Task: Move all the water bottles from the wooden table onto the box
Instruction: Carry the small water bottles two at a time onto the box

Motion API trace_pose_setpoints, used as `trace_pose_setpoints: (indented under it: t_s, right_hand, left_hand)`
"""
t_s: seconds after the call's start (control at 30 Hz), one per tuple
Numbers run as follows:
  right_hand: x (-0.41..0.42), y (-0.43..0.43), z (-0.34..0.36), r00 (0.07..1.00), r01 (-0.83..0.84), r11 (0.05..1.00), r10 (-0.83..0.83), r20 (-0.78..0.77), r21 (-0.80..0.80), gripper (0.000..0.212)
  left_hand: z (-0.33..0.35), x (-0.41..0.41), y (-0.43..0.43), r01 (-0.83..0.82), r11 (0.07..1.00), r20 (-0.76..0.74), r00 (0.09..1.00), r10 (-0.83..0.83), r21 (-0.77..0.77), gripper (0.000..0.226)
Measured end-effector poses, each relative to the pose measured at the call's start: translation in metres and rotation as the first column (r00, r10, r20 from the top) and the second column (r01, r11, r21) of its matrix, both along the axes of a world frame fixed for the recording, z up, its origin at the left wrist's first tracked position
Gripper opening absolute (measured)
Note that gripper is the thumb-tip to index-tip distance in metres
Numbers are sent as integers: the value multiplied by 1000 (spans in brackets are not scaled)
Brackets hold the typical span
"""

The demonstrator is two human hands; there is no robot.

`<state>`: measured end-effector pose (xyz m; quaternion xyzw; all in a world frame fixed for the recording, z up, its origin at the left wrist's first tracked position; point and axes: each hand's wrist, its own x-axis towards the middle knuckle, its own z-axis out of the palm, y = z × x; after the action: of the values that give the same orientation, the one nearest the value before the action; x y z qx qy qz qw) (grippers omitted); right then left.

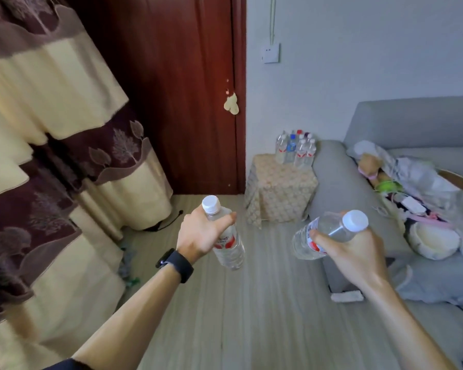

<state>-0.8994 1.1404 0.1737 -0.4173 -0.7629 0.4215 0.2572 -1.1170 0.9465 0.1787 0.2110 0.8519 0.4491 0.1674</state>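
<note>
I see my left hand (201,233) curled round a bottle (231,252) just below its white cap, cap up and tilted. My right hand (356,249) grasps a second bottle (329,231), held almost sideways. Well ahead, the cloth-draped box (278,193) stands between the door (185,102) and the sofa (337,188), with a cluster of bottles (296,149) at its back. The table is out of view. I judge this the carrying step. Next I must close in and stand both upright on the bare front, without toppling the cluster.
</note>
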Motion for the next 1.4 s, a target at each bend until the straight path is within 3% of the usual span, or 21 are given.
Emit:
trace_pose_setpoints:
  t_s: [0.17,0.37,0.53,0.7,0.87,1.03,1.2,1.4]
  right_hand:
    - [-62,72,-16,1000,-13,1000,14,22,-23,53]
    - [-146,153,-41,994,30,1000,-30,105,-1,62]
    - [-203,211,-44,990,74,997,-74,123,5,38]
    - [-235,268,-57,985,100,995,-99,138,0,33]
    - [-269,341,-85,974,129,991,-119,191,-43,48]
    - [-311,424,-112,958,150,980,-111,265,-129,55]
    - [-359,500,-126,945,31,977,40,324,-212,31]
    - [-422,577,-155,906,-64,955,178,384,-291,53]
  left_hand:
    - [-26,-67,67,4,998,-3,1000,-5,-67,33]
    - [-61,-160,156,39,996,43,998,-36,-75,35]
    - [-77,-231,239,110,987,76,992,-101,-115,47]
    - [-93,-283,318,191,965,95,980,-176,-182,49]
    - [-112,-316,402,222,952,120,972,-201,-210,44]
    - [-125,-340,483,182,958,172,974,-145,-221,30]
    - [-143,-362,558,92,962,236,971,-30,-257,34]
    - [-183,-389,628,-27,967,347,931,117,-255,34]
